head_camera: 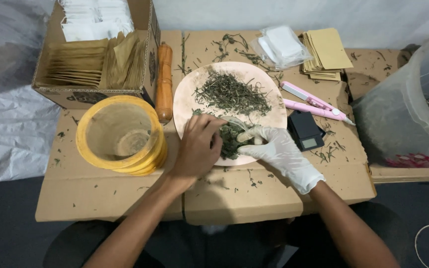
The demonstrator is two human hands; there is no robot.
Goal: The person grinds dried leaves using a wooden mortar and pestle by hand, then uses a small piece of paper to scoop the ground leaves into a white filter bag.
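A round pale pink plate (pixel 187 94) lies on flattened cardboard, with a heap of dried green herbs (pixel 232 93) on its far half. At the plate's near edge my left hand (pixel 197 146), bare, pinches a small clear bag (pixel 233 121) stuffed with green herbs (pixel 231 140). My right hand (pixel 279 151), in a white glove, grips the same bag from the right side, fingers pointing left into it. Both hands rest over the plate's near rim.
A yellow-rimmed round container (pixel 120 134) stands left of the plate. Behind it a cardboard box (pixel 93 54) holds brown and white sachets, next to a wooden pestle (pixel 164 82). Right: pink sealer (pixel 313 101), black pocket scale (pixel 305 130), envelopes (pixel 326 52), clear bags (pixel 281 44), large clear tub (pixel 413 109).
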